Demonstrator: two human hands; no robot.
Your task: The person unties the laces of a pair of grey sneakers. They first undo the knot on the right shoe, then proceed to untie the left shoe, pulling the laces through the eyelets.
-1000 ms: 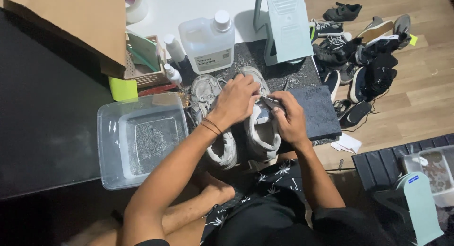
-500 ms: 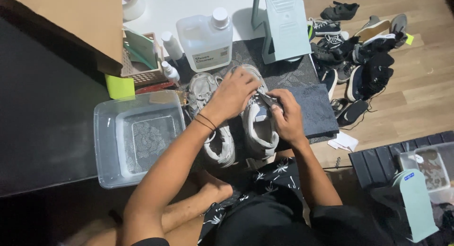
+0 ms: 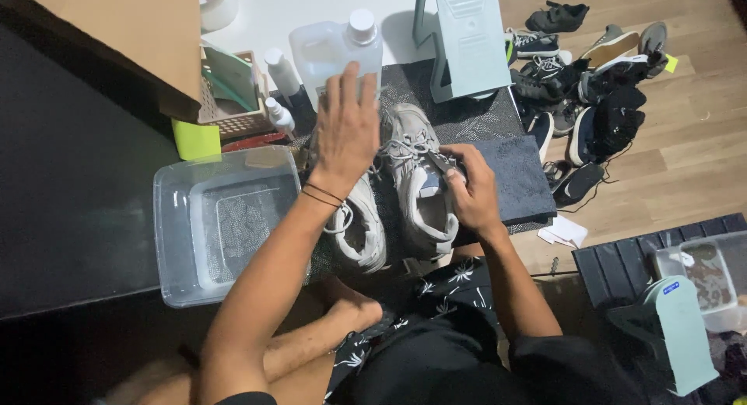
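with the left hand [image 3: 346,133] spread open above the left sneaker [image 3: 359,226], keep the right hand [image 3: 471,191] clamped firmly on the right sneaker [image 3: 420,195], steadying it.

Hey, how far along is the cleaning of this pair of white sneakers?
Set up: water tub and jug stand ready. In hand: the right hand grips the right sneaker with a small tool; the left hand is raised over the left sneaker. Left: both look grey.

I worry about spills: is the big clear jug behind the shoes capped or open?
Capped. The clear jug stands upright with a white cap on its neck, just beyond the left hand.
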